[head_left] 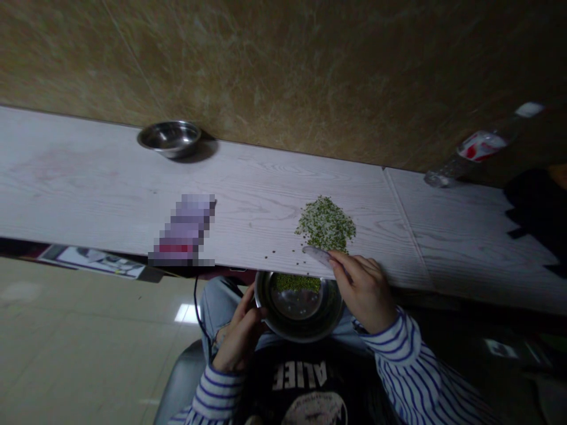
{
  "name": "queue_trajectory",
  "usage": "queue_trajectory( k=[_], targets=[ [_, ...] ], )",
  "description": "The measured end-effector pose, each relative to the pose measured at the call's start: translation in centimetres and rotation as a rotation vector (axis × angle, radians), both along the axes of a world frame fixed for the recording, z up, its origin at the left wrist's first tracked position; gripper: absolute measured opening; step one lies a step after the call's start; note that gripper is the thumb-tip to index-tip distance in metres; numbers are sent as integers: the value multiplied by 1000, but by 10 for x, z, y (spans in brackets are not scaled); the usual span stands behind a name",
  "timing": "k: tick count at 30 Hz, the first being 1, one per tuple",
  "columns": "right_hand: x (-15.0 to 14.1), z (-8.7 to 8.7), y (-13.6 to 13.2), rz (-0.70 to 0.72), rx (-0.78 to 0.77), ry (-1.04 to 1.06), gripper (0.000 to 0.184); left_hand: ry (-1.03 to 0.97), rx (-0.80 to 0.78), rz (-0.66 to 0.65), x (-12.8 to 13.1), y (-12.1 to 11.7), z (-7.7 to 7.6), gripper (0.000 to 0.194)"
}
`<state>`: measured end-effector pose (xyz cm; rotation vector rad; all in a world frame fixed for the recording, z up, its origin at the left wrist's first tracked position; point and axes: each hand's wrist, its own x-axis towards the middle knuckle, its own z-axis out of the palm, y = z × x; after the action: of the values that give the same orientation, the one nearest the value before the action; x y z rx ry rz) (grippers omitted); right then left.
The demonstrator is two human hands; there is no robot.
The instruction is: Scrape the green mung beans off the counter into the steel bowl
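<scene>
My left hand (243,333) grips the left rim of a steel bowl (299,336), its fingers wrapped around the side. The bowl sits in front of my lap, just under the table edge, with a layer of small green beans (297,283) inside. In my right hand (365,289) is a pale greyish, flat, elongated piece (318,255), pinched between thumb and fingers; its exact kind I cannot make out. Its tip touches or hovers near the front of a spread heap of green beans mixed with white grains (325,221). A few loose beans lie left of it.
Against the wall stands another steel bowl (170,140) on the white wood-grain table (252,177). A blurred-out phone-like object (183,230) lies near the front edge, with a cable (196,307) hanging below. A clear plastic bottle (481,146) and dark cloth (538,206) are at right.
</scene>
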<state>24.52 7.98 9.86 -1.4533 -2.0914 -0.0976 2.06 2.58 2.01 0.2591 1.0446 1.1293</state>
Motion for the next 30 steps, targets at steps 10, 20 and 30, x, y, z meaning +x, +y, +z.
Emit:
queue_trajectory(
  k=[10,20,30],
  targets=[
    [-7,-2,6,-71,53,12,19,3,-17,17,-3,1,2,67],
    [-13,3,-3,-72,72,26,18,5,-32,28,-7,0,0,70],
    [-7,-5,7,-129,59,28,20,-26,-9,16,-9,0,-2,75]
  ],
)
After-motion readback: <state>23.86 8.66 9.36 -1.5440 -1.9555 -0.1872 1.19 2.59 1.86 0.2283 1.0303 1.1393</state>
